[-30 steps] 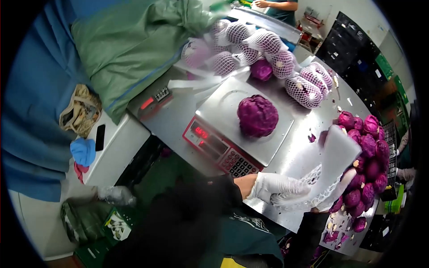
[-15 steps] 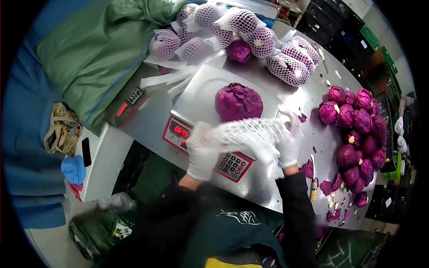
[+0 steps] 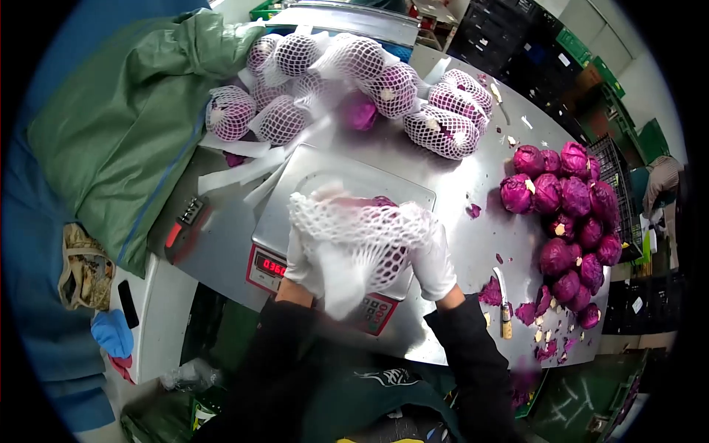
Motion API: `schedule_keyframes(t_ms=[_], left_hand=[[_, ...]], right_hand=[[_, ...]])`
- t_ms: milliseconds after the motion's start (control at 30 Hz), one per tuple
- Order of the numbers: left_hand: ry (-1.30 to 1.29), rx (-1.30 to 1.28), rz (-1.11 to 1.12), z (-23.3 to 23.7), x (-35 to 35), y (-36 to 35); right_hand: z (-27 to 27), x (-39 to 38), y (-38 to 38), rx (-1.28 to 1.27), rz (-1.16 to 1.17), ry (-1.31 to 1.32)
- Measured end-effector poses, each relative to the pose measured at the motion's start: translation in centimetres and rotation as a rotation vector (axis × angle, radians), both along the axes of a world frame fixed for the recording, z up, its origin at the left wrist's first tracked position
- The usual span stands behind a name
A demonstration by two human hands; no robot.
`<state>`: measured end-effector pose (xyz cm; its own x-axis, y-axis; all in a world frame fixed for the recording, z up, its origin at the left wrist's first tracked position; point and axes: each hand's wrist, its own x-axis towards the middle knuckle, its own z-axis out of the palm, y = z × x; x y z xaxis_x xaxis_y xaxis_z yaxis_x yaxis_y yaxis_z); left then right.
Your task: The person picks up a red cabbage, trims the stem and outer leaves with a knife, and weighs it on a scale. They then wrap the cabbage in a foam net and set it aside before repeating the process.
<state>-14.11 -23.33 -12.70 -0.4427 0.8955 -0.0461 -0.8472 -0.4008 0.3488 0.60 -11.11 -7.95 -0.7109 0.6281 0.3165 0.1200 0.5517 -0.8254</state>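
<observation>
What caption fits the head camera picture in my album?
Gloved left hand and right hand work white netting around a purple cabbage above a scale.

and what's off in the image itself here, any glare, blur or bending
Head view: fisheye bending, with black corners and the rim of the grey steel table bowed; white glare towards its near edge; the white foam net smeared, likely by motion; the bare purple cabbage past the square steel scale hazy; the wooden-handled knife crisper
</observation>
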Motion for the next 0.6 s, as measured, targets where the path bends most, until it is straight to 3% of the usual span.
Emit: schedule_keyframes(t_ms=[33, 67, 100, 167, 200, 267, 300, 333, 500, 533, 600], left_hand=[[-0.134, 0.050, -0.127, 0.4, 0.5, 0.1], [-0.265, 0.101, -0.246, 0.7, 0.9, 0.2], [-0.169, 0.004, -0.199, 0.7, 1.3, 0.2], [-0.069, -0.203, -0.057, -1.5, 2.2, 0.6], [0.001, -0.244, -0.055, -2.3, 2.4, 0.4], [0.140, -0.306, -0.067, -3.6, 2.5, -0.5], [0.214, -0.326, -0.075, -4.0, 2.5, -1.0], [0.297, -0.345, -0.079, -4.1, 2.6, -1.6], [0.951, -0.507, 0.225, -3.6, 1.6, -2.7], [1.088, -0.540, 0.329, -2.9, 0.6, -2.6], [1.341, -0.614, 0.542, -0.8, -2.8, -2.4]], right_hand=[[1.1, 0.4, -0.7, -0.202, -0.013, 0.013], [1.8, 0.2, -1.1, -0.110, -0.101, -0.032], [1.4, 0.0, -0.5, -0.136, -0.077, 0.010], [2.5, -1.0, 1.9, -0.525, 0.178, 0.134], [3.7, -1.3, 2.9, -1.065, 0.118, 0.135], [1.2, -1.8, 6.0, -1.456, 0.141, 0.279], [1.0, -2.4, 6.9, -1.584, 0.350, 0.281], [-0.8, -2.2, 8.4, -1.725, 0.401, 0.126], [-1.4, -4.6, 2.5, -1.446, 0.299, -0.026], [-1.9, -5.2, 1.8, -1.395, 0.160, -0.073], [-1.7, -6.2, 1.8, -1.148, 0.237, -0.068]])
